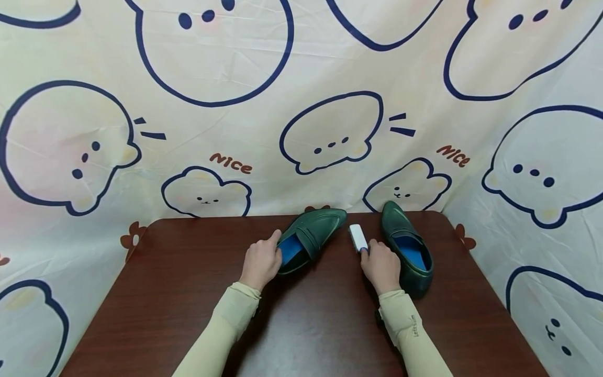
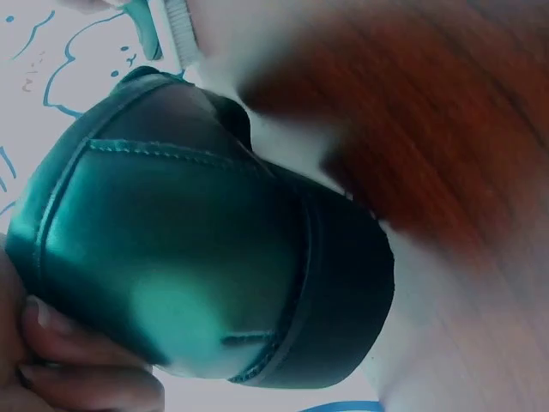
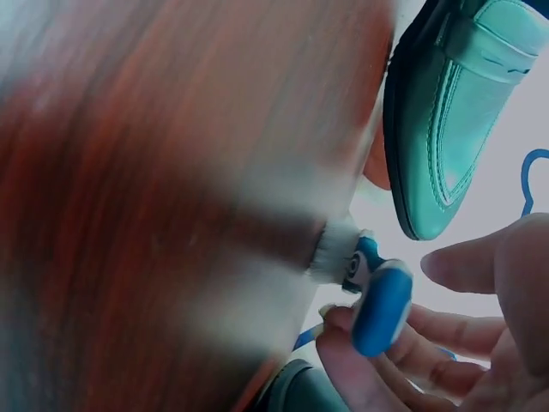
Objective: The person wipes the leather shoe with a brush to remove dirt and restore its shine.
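My left hand (image 1: 261, 260) grips a dark green loafer (image 1: 325, 222) by the side near its heel; the toe points to the far right and a blue insole shows inside. The left wrist view has its heel (image 2: 197, 249) up close, with fingers curled at the lower left edge. A brush (image 1: 358, 238) with a white back stands bristles-down on the table beside my right hand (image 1: 383, 264). In the right wrist view, fingers lie along the blue handle (image 3: 383, 311) while the thumb stays apart from it. The matching loafer (image 1: 406, 246) rests just right of that hand.
The brown tabletop (image 1: 188, 293) has its back edge against a pale curtain (image 1: 264, 131) printed with cartoon figures. More of the curtain hangs close along both sides. Both loafers and the brush are near the back edge.
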A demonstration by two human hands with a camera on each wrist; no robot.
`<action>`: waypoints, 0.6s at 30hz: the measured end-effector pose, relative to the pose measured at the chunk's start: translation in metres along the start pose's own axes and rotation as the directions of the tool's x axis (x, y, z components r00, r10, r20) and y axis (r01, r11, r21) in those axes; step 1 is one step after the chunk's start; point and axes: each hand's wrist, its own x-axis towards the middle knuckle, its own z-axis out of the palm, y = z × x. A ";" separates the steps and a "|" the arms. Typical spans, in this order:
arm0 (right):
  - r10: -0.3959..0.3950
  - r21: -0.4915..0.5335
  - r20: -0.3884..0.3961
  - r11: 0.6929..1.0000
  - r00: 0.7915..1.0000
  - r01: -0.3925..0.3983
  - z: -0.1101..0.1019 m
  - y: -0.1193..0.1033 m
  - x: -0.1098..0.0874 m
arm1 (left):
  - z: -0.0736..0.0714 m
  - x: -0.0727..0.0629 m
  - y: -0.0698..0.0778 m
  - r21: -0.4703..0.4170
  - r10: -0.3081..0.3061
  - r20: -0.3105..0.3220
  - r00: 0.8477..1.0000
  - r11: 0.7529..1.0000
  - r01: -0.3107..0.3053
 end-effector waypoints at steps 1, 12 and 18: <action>-0.001 -0.002 -0.008 1.000 1.000 0.001 0.000 -0.001 0.000 | -0.001 0.000 -0.002 -0.027 -0.013 0.009 1.000 1.000 0.013; -0.124 0.183 -0.046 0.974 0.991 0.131 -0.005 -0.037 -0.007 | -0.011 -0.002 -0.021 -0.280 -0.201 0.077 0.977 0.936 0.214; -0.223 0.380 0.115 0.910 0.968 0.165 -0.002 -0.065 -0.009 | -0.020 -0.011 -0.033 -0.333 -0.255 0.091 0.963 0.903 0.271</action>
